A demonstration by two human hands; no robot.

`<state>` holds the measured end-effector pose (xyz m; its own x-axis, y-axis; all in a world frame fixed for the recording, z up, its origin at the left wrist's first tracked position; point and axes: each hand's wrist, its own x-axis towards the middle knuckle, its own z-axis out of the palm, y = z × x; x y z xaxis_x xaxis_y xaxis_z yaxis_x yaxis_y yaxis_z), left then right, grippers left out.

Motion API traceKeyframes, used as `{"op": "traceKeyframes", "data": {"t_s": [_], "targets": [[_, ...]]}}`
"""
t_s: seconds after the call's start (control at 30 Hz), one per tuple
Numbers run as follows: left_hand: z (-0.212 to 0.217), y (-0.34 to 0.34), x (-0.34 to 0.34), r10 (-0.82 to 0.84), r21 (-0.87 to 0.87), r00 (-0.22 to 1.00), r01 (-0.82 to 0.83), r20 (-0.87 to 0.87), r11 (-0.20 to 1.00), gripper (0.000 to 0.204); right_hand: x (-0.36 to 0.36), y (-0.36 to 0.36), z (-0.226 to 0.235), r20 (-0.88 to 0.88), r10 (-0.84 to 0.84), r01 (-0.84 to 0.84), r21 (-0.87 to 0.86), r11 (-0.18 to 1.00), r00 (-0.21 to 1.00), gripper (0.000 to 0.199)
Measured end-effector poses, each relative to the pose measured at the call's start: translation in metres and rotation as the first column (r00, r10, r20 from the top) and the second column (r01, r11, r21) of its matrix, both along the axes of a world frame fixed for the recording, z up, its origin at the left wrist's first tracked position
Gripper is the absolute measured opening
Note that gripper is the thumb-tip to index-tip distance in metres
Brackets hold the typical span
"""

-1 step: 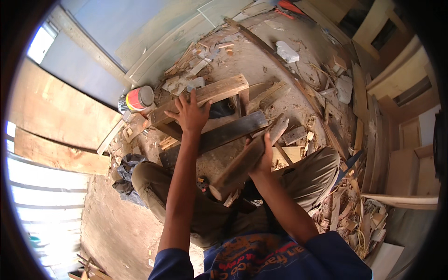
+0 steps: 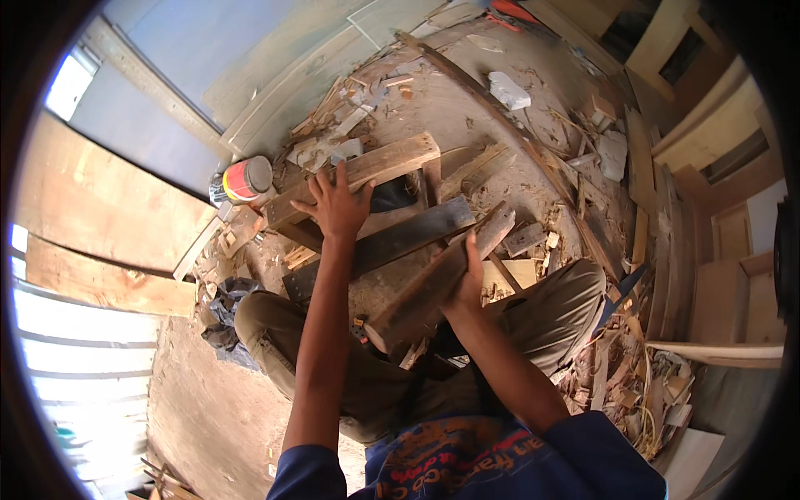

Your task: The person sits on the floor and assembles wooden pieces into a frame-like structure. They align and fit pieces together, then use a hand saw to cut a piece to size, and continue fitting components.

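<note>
Nothing has shifted since the earlier frame. Our left hand (image 2: 337, 204) lies spread flat on the pale rough wooden beam (image 2: 367, 171); our right hand (image 2: 467, 283) is clamped round the grey weathered wooden block (image 2: 433, 279) above our knees. Offcuts crowd the sawdust-strewn floor (image 2: 467, 117); a red-banded tin can (image 2: 246, 179) sits just beside the beam's left end.

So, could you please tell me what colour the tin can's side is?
The tin can is red with a yellow band, seen in the head view.
</note>
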<state>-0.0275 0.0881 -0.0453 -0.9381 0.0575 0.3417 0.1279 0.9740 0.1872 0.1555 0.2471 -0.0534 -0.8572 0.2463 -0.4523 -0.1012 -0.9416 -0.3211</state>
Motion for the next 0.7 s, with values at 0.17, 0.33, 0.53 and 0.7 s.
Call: {"op": "traceKeyframes", "data": {"t_s": [0.17,0.33,0.53,0.7], "targets": [[0.001,0.002,-0.004,0.003,-0.003,0.999,-0.004,-0.039,1.0,0.079,-0.019,-0.003,-0.005,0.052,-0.093,0.094,-0.016,0.995,0.994,0.044],[0.009,-0.001,0.002,-0.031,-0.027,0.999,0.032,0.04,0.999,0.082,-0.026,-0.007,-0.007,0.153,-0.189,0.179,0.078,0.981,0.97,0.053],[0.028,-0.009,0.01,-0.158,-0.009,0.962,0.164,0.224,0.986,0.084,-0.028,-0.01,-0.014,0.091,-0.318,0.275,0.318,0.907,0.944,0.055],[0.006,-0.028,-0.01,-0.273,0.137,0.93,0.245,0.246,0.96,0.092,-0.047,-0.016,-0.008,0.153,-0.392,0.281,0.473,0.835,0.907,0.07]]}}
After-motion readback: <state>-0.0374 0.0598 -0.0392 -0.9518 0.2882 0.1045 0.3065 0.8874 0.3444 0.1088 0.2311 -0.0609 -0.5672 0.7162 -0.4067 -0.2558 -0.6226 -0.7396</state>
